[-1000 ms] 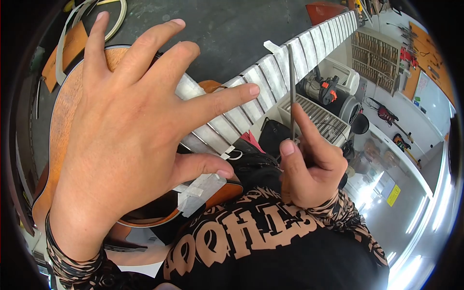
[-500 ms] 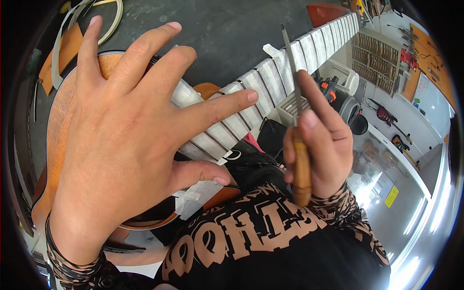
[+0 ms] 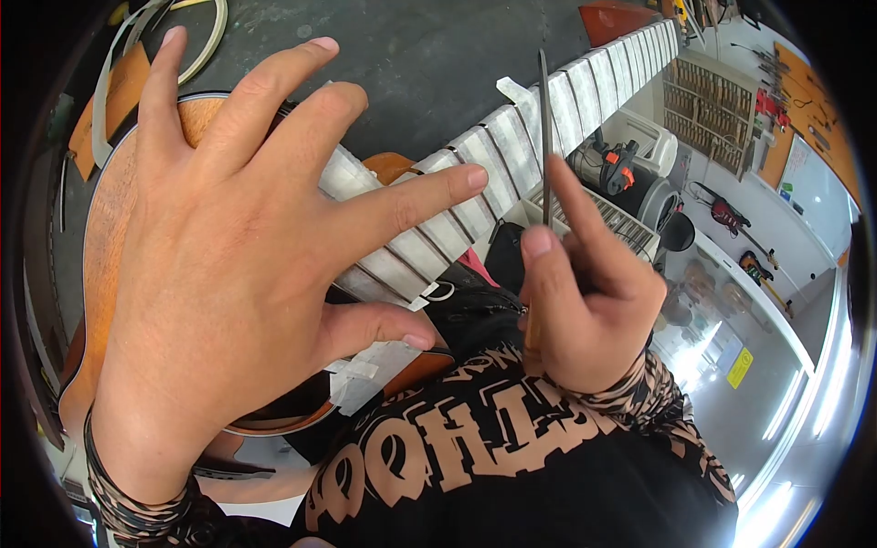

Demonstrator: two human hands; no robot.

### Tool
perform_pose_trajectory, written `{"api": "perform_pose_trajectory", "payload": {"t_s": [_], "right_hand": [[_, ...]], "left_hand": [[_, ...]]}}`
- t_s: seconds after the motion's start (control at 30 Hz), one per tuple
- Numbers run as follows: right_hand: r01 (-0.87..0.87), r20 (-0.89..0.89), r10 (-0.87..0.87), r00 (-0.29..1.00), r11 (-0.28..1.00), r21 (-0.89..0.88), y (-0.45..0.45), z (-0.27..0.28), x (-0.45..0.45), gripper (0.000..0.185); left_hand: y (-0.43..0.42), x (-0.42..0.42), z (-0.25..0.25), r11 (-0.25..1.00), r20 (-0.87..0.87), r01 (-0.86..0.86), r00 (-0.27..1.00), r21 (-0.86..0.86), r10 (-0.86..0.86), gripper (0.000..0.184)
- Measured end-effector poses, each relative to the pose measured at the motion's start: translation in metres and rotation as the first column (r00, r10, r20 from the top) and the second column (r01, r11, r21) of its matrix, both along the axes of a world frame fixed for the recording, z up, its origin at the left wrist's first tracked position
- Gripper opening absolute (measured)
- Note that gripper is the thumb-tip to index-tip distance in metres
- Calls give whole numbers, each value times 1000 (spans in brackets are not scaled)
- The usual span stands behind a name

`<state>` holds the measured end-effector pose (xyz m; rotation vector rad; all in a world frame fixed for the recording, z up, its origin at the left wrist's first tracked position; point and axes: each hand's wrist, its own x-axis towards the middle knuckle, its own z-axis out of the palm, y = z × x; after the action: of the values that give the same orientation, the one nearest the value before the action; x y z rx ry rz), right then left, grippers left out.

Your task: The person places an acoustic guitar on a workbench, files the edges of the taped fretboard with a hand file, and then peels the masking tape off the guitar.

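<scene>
- Head view: right hand point(image 3: 598, 301) pinched a slim metal blade point(image 3: 545, 119) between thumb and index side, the thumb near its lower end and the index finger extended along it. Other fingers curled in; part of a wooden handle point(image 3: 533, 340) showed below the thumb.
- Blade stood nearly upright in view, running from the right grip across the fretboard point(image 3: 594, 91), its tip beyond the far edge. Contact with the fretboard: could not tell.
- Left hand point(image 3: 219, 237) lay palm down, fingers spread wide, over the guitar body point(image 3: 114, 228). It pinched nothing; index fingertip was over the fretboard, thumb beside its near end. Palm pressure: could not tell.
- Fretboard extended from under the left index finger, past the right grip, toward upper right. Pale tape covered the spaces between dark frets.
- Tape tab point(image 3: 516, 92) stuck out at the far edge, just left of the blade. More tape point(image 3: 365, 376) sat on the body below the left thumb.
- Beyond both hands: dark grey surface point(image 3: 438, 78), with a pale coil point(image 3: 219, 41) past the left fingers and a red-brown piece point(image 3: 614, 26) past the blade tip.
- Right of the right grip: slotted rack point(image 3: 708, 114), yellow label point(image 3: 740, 368).
</scene>
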<state>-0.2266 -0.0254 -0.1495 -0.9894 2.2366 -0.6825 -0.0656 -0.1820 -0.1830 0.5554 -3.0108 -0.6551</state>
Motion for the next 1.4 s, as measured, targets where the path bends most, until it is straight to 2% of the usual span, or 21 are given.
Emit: {"api": "perform_pose_trajectory", "payload": {"t_s": [0.07,0.1,0.13,0.2,0.3,0.37,0.4,0.5,0.6,0.67,0.77,0.83,0.87,0.9,1.0,1.07,1.13,1.2,1.23,1.37,1.4], "right_hand": [[3,54,-4,999,1000,13,-18,6,-3,45],[210,271,-220,937,975,66,-31,15,-3,50],[389,458,-419,784,907,163,-39,19,-4,57],[428,599,-403,692,897,108,-32,26,-13,66],[371,446,-365,817,925,79,-16,30,-11,63],[153,329,-170,929,985,79,5,30,-21,51],[117,233,-130,964,991,67,10,26,-20,48],[-43,33,40,999,996,81,15,20,-20,45],[-53,-33,56,998,996,76,16,13,-16,46],[34,6,-34,999,997,71,14,9,-16,44],[-46,-42,50,998,995,94,4,4,-22,43],[266,335,-288,897,957,112,-14,8,-19,45],[267,336,-290,896,957,113,-23,12,-19,45],[376,467,-392,792,917,132,-33,17,-18,45],[458,580,-453,677,876,150,-29,21,-17,48],[263,402,-282,871,959,102,-10,20,-15,48],[265,338,-282,898,959,96,7,14,-9,46],[85,98,-85,992,996,5,20,7,-10,44],[67,55,-69,996,997,28,17,8,-8,44],[66,7,-67,998,994,84,-6,6,-10,44],[180,143,-187,972,982,61,-14,5,-9,46]], "left_hand": [[-1,0,1,1000,13,-1,1000,3,1,84],[-1,0,2,1000,17,-1,1000,4,1,83],[-1,0,2,1000,18,0,1000,25,0,83],[-3,1,2,999,15,-2,1000,45,2,84],[0,1,0,1000,18,-12,1000,24,11,82],[0,1,-1,999,0,-17,1000,31,17,81],[0,1,-2,999,-7,-19,1000,33,19,81],[0,0,-2,1000,5,1,1000,-2,-1,81],[0,1,-2,1000,21,4,1000,-14,-4,81],[0,1,-2,999,42,19,999,-42,-17,81],[0,1,-2,999,48,22,999,-46,-20,80],[0,1,-1,999,53,23,998,-45,-21,80],[-1,1,-1,999,56,25,998,-44,-23,80],[-1,1,0,999,59,27,998,-44,-25,80],[0,2,-1,999,57,18,998,-42,-15,81],[0,2,-1,999,64,19,998,-34,-17,82],[-1,1,0,999,67,22,998,-32,-20,82],[-1,2,0,999,69,26,997,-34,-23,83],[-1,2,-1,999,66,23,998,-33,-21,83],[-1,1,0,999,66,22,998,-36,-19,82],[-1,0,1,999,66,22,998,-39,-20,82]]}}
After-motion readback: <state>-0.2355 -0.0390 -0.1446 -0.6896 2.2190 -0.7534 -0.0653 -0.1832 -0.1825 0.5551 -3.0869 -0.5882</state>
